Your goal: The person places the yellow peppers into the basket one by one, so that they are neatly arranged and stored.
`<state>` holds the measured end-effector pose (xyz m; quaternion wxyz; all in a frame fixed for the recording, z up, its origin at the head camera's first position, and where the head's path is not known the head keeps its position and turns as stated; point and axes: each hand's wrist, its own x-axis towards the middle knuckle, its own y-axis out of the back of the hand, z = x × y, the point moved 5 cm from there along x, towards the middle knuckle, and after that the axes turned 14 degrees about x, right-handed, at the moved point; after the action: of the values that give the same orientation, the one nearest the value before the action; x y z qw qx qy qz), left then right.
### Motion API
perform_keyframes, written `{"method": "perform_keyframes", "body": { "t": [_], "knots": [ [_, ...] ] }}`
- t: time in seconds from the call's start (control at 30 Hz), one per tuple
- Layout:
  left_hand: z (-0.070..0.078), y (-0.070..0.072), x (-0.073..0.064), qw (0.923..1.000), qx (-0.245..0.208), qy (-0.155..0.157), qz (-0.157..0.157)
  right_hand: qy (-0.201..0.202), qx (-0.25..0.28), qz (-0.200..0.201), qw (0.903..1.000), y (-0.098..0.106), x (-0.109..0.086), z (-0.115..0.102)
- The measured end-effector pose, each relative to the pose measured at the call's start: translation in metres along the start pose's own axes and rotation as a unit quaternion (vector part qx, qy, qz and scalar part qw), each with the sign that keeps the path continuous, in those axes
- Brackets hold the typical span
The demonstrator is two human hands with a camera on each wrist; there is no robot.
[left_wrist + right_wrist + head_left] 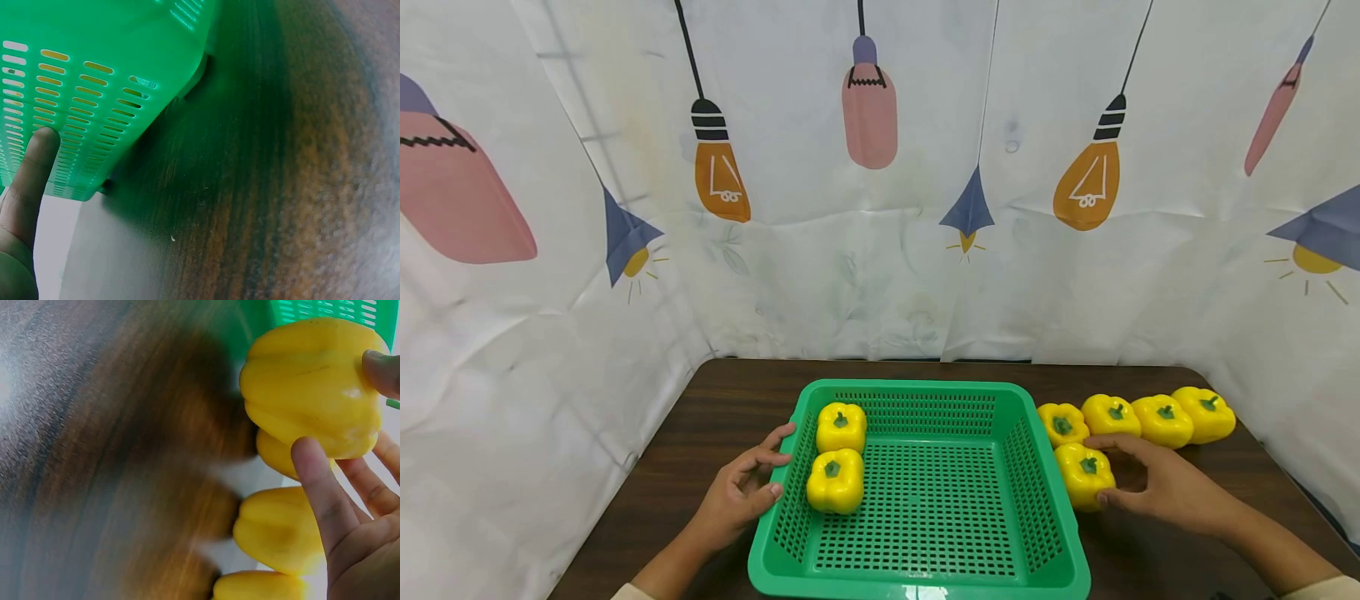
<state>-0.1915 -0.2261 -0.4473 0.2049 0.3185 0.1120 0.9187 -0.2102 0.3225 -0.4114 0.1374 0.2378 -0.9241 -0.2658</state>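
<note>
My right hand (1176, 487) holds a yellow bell pepper (1081, 477) between thumb and fingers, just outside the right wall of a green perforated basket (917, 387). In the right wrist view, that pepper (306, 387) is up close, its smooth lobes showing between the digits. Against the basket's left side rests my left hand (737, 492), its fingers spread and touching the rim. One straight digit (31, 178) lies on the slotted outer wall in the left wrist view. Inside the basket, two yellow peppers (841, 427) (836, 481) stand along the left wall, stems up.
Several more yellow peppers (1163, 420) form a row on the dark wooden table (730, 400), right of the basket. The nearest of them (1063, 424) sits close to the basket's rim. A white curtain (880, 283) printed with lamps hangs behind and beside the table.
</note>
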Motion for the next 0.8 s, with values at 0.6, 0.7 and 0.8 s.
{"method": "perform_keyframes", "body": {
  "t": [0.6, 0.7, 0.8],
  "knots": [
    [-0.002, 0.000, -0.001, 0.9999, -0.003, 0.013, 0.003, -0.029, -0.008, 0.047, 0.9984, 0.027, -0.002, -0.024],
    [-0.002, 0.000, -0.001, 0.9999, -0.004, 0.011, 0.002, -0.015, -0.018, 0.050, 0.9984, 0.031, 0.000, -0.030],
    [-0.001, 0.000, -0.001, 1.0000, -0.004, 0.007, 0.001, -0.006, -0.027, 0.052, 0.9983, 0.035, 0.003, -0.039]
  ]
}}
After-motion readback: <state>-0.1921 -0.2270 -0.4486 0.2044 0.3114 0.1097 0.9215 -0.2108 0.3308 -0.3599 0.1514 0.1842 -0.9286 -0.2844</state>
